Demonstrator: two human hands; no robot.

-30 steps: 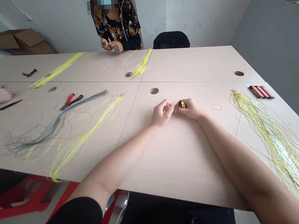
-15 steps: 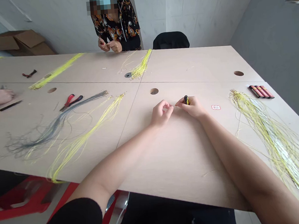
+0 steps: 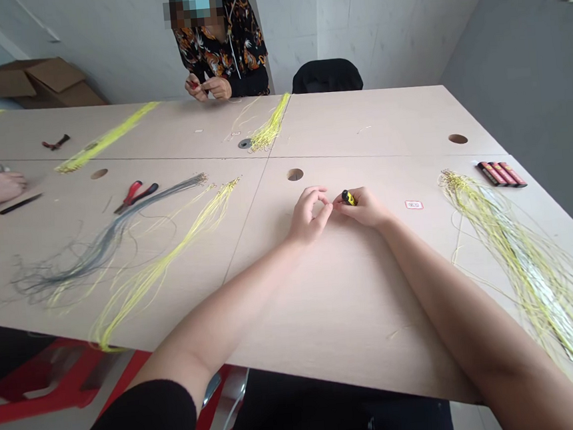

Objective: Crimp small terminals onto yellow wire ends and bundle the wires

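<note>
Over the middle of the wooden table (image 3: 286,322), my left hand (image 3: 310,214) has its thumb and fingertips pinched together, on something too small to make out. Close beside it on the right, my right hand (image 3: 363,207) is closed on a small black and yellow lighter-like tool (image 3: 349,198); its fingertips meet those of my left hand. To the right lies a small red-edged label (image 3: 414,204). Left of my hands is a bundle of yellow cords (image 3: 170,255) with gold-coloured ends, beside a grey cord bundle (image 3: 103,243).
Red-handled pliers (image 3: 136,196) lie left. At right are a long yellow cord bundle (image 3: 515,255) and several pink-and-black lighters (image 3: 501,174). Across the table a person (image 3: 221,46) works with both hands; another person's hand (image 3: 0,188) rests at far left. A round hole (image 3: 295,175) lies ahead.
My right hand has moved slightly left to meet my left hand, and the black and yellow tool has tilted over to the left. The fingers of my left hand have risen slightly.
</note>
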